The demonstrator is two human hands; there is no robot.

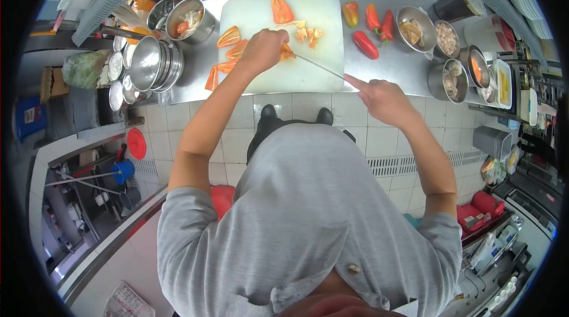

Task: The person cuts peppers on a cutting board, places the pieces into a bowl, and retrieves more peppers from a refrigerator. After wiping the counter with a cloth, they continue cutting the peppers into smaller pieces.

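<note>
A knife [320, 66] is gripped in my right hand [384, 100], just past the right front corner of the white cutting board [323, 15]. Its blade reaches left across the board toward an orange pepper piece [287, 53]. Closed fingers of my left hand [265, 51] press on that piece, partly covering it. Small cut pepper pieces [309, 35] lie just beyond the blade. A halved orange pepper [281, 10] rests at the board's far side. More pepper halves [229, 37] lie along its left edge, one overhanging [212, 79].
Whole red peppers [365, 45] and a yellow-green one [351, 12] lie right of the board. Metal bowls of pale food [416, 28] stand farther right. At left are stacked metal bowls [155, 63] and a pot with food scraps [190, 20]. The steel counter's front edge is near me.
</note>
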